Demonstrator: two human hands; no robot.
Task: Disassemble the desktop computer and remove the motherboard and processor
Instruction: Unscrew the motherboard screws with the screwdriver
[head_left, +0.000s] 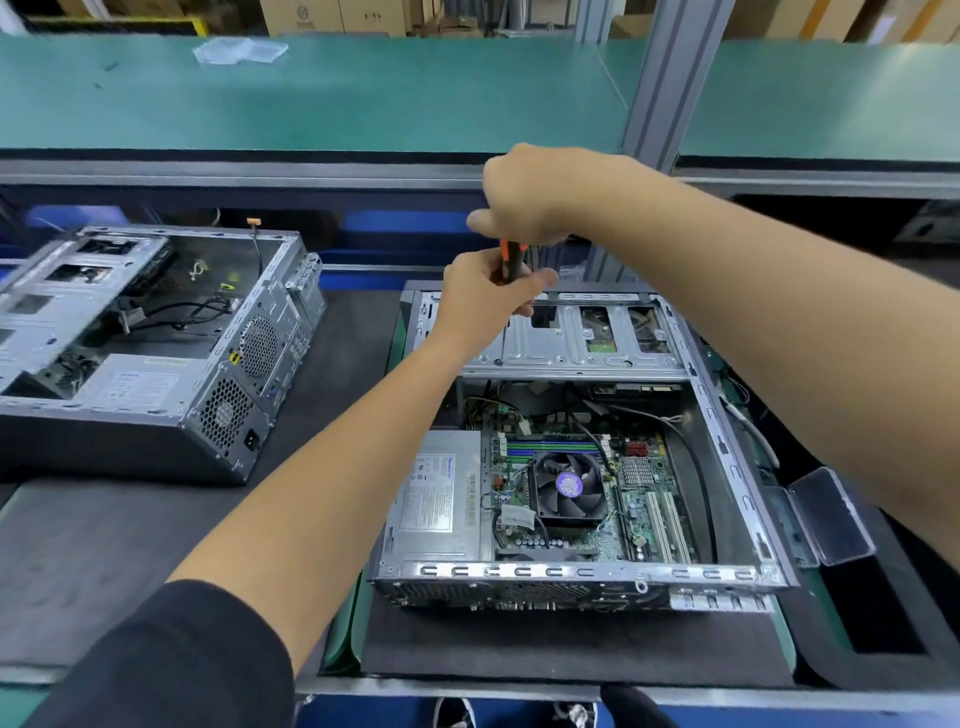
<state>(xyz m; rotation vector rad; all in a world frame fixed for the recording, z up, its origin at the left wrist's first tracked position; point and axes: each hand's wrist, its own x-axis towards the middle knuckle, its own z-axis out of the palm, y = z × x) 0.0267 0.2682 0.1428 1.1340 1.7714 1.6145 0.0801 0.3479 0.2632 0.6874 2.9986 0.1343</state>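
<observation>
Cases number two: the open desktop computer (576, 467) holds one motherboard (597, 499), one cooler fan (569, 486) and a power supply (434, 499); a gutted case (150, 343) lies left. Both the left hand (485, 296) and right hand (530, 200) grip one screwdriver (510, 265), tip on the drive cage (571, 332).

orange-black screwdriver (510, 262), green shelf (363, 93)

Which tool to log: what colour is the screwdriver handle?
Orange and black, on the screwdriver handle, seen in the head view.

Dark workbench mat (104, 545) under two opened computer cases (582, 571) (156, 415).
</observation>
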